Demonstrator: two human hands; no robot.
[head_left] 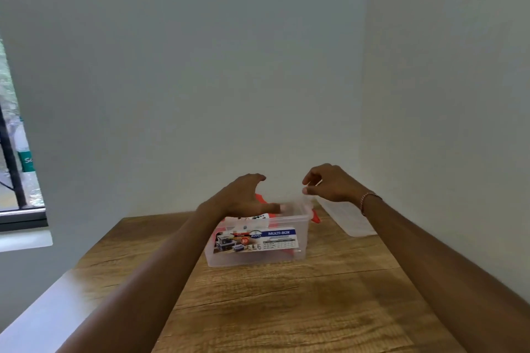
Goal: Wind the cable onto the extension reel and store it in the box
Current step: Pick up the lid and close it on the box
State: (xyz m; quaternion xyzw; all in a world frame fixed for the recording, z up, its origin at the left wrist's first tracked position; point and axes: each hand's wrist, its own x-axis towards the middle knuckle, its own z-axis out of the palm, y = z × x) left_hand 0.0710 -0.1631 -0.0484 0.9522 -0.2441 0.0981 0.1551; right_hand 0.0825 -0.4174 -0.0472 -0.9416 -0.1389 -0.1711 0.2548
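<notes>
Both arms reach out over the clear plastic box [258,249] on the wood-grain table [286,309]. The left hand [243,195] is spread, fingers curved above the rim; the right hand [329,183] is loosely curled — holding nothing discernible. Something white sits inside the box — whether it's the reel, I cannot tell. A translucent lid [348,218] lies beside it.

Soft, dim daylight from the left window [17,135]; wide-angle stretch, slight blur.

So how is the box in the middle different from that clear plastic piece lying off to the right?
The box is deep, with a printed label and orange clips; the clear plastic piece is shallow and plain. The box stands mid-table under both hands and holds something; the piece lies against the wall, untouched. Both are translucent plastic on the wooden table.
</notes>
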